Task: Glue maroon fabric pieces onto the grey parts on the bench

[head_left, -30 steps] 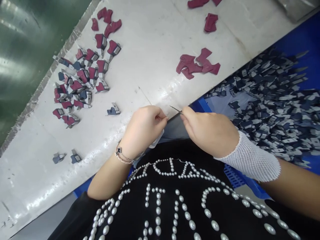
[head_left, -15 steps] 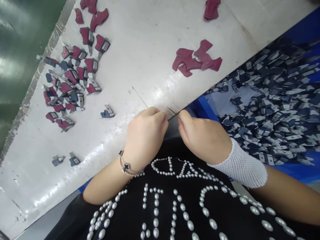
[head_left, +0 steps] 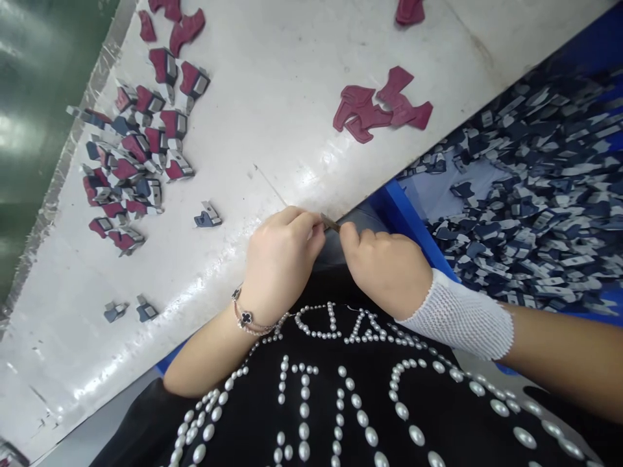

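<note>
My left hand (head_left: pixel 281 259) and my right hand (head_left: pixel 384 269) meet at their fingertips over the white table edge. Pinched between them is a slim dark pointed piece (head_left: pixel 330 222), mostly hidden by my fingers. A loose cluster of maroon-and-grey pieces (head_left: pixel 129 152) lies on the white table (head_left: pixel 253 123), left of my left hand. The nearest single navy-and-grey piece (head_left: pixel 207 216) sits just above that hand. Flat maroon cut shapes (head_left: pixel 374 107) lie beyond the gap between my hands.
A blue bin (head_left: pixel 409 217) right of my right hand holds a large heap of navy-and-grey pieces (head_left: pixel 530 201). Dark green surface (head_left: pixel 39 110) lies past the table's far, metal-trimmed edge. A white mesh cuff (head_left: pixel 455 316) covers my right wrist; a bracelet (head_left: pixel 247 318) circles my left.
My hands have drawn closer together, and less of the dark pointed piece shows between my fingers. The table and bin have shifted slightly in view.
</note>
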A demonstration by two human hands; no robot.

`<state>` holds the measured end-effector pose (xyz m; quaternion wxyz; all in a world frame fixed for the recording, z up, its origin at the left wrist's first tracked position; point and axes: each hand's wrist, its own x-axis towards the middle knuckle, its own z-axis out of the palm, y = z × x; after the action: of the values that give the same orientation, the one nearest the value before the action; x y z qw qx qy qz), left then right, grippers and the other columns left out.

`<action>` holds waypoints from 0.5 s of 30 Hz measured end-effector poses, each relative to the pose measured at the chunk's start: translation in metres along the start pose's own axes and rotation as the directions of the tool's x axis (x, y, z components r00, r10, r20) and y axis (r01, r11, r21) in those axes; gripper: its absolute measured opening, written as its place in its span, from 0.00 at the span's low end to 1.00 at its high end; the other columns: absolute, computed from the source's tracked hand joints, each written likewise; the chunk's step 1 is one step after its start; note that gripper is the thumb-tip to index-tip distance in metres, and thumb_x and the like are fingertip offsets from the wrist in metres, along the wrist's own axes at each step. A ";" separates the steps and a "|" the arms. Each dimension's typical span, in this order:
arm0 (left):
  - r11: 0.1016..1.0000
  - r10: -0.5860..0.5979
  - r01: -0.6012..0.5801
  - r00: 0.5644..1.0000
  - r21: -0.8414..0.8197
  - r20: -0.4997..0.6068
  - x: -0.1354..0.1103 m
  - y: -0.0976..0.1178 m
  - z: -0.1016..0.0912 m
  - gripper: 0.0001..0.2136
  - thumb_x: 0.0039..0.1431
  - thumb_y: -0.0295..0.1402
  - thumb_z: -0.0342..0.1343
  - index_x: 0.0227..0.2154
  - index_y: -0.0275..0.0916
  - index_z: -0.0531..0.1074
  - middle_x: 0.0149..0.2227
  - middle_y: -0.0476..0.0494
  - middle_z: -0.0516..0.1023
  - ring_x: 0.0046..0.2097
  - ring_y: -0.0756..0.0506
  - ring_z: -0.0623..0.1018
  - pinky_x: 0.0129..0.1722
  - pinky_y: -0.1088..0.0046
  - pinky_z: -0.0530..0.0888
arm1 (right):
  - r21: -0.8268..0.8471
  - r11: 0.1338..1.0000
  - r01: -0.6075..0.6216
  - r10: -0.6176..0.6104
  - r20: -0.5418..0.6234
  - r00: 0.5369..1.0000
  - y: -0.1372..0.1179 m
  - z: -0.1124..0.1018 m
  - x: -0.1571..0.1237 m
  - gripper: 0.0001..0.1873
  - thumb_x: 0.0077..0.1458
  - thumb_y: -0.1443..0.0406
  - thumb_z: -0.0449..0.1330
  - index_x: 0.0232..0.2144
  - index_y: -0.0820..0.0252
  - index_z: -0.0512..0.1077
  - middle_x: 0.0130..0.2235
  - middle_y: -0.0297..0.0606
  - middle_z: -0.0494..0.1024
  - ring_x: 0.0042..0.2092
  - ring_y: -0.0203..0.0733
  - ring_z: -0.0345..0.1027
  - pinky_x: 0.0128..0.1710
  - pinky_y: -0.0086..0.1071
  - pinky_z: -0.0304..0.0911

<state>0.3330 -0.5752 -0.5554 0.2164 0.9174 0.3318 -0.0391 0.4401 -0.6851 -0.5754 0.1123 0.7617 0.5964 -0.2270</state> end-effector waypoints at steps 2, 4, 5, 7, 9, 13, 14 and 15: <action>1.000 -0.024 0.023 0.998 0.019 0.051 0.003 0.002 -0.003 0.08 0.63 0.30 0.54 0.34 0.40 0.79 0.37 0.44 0.82 0.39 0.44 0.80 0.37 0.67 0.73 | -0.036 0.999 -0.002 0.002 0.002 1.000 -0.002 0.000 0.000 0.15 0.64 0.72 0.40 0.42 0.68 0.66 0.26 0.45 0.73 0.27 0.44 0.72 0.23 0.31 0.34; 0.999 -0.023 0.021 0.997 0.031 0.076 0.005 0.002 -0.005 0.08 0.62 0.29 0.54 0.34 0.40 0.79 0.37 0.44 0.83 0.39 0.43 0.80 0.38 0.67 0.73 | -0.064 0.998 -0.005 0.006 0.011 1.000 -0.003 0.000 0.001 0.16 0.64 0.74 0.39 0.44 0.69 0.65 0.27 0.46 0.73 0.27 0.45 0.72 0.22 0.31 0.33; 0.999 -0.019 0.017 0.996 0.031 0.085 0.005 0.001 -0.005 0.08 0.62 0.29 0.54 0.34 0.39 0.78 0.37 0.44 0.83 0.39 0.43 0.80 0.38 0.67 0.73 | -0.074 0.997 -0.007 0.008 0.015 1.000 -0.004 -0.001 0.001 0.17 0.63 0.74 0.38 0.44 0.69 0.65 0.27 0.46 0.74 0.27 0.45 0.73 0.22 0.31 0.34; 1.000 -0.011 0.009 0.993 0.013 0.114 0.003 -0.001 -0.005 0.07 0.61 0.29 0.55 0.33 0.39 0.78 0.35 0.44 0.83 0.38 0.43 0.80 0.37 0.67 0.72 | -0.084 0.996 -0.007 0.009 0.023 1.000 -0.005 -0.003 0.001 0.18 0.63 0.75 0.38 0.46 0.69 0.64 0.27 0.46 0.74 0.28 0.45 0.73 0.22 0.31 0.34; 0.999 -0.011 0.015 0.989 -0.030 0.146 0.000 -0.005 -0.006 0.06 0.61 0.30 0.56 0.32 0.39 0.78 0.33 0.45 0.82 0.37 0.44 0.80 0.36 0.68 0.72 | -0.084 0.996 -0.007 0.009 0.029 1.000 -0.006 -0.004 0.001 0.19 0.62 0.76 0.38 0.47 0.69 0.64 0.27 0.46 0.74 0.28 0.45 0.73 0.22 0.31 0.34; 0.997 -0.011 0.021 0.992 -0.076 0.127 -0.003 -0.013 -0.009 0.07 0.61 0.31 0.56 0.31 0.39 0.78 0.33 0.46 0.83 0.35 0.45 0.79 0.35 0.69 0.72 | -0.057 0.998 -0.011 0.013 0.038 0.999 -0.005 -0.010 0.000 0.19 0.60 0.77 0.38 0.47 0.70 0.64 0.27 0.46 0.74 0.29 0.47 0.74 0.22 0.30 0.36; 0.997 -0.006 0.015 0.994 -0.073 0.112 -0.002 -0.014 -0.010 0.07 0.61 0.31 0.55 0.31 0.39 0.78 0.34 0.46 0.83 0.36 0.45 0.80 0.36 0.69 0.72 | -0.047 0.999 -0.012 0.014 0.039 0.999 -0.004 -0.012 0.000 0.18 0.60 0.76 0.39 0.46 0.69 0.64 0.27 0.45 0.74 0.29 0.48 0.74 0.21 0.30 0.36; 0.997 0.001 0.006 0.995 -0.073 0.104 -0.002 -0.015 -0.010 0.08 0.62 0.31 0.55 0.31 0.39 0.79 0.35 0.45 0.83 0.36 0.44 0.80 0.37 0.68 0.72 | -0.036 0.999 -0.012 0.013 0.038 0.999 -0.003 -0.015 -0.001 0.17 0.60 0.75 0.40 0.46 0.68 0.64 0.26 0.44 0.74 0.29 0.48 0.74 0.21 0.30 0.37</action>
<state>0.3215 -0.5613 -0.5514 0.2670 0.9051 0.3225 -0.0750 0.4402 -0.6786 -0.5620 0.1384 0.7588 0.5934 -0.2301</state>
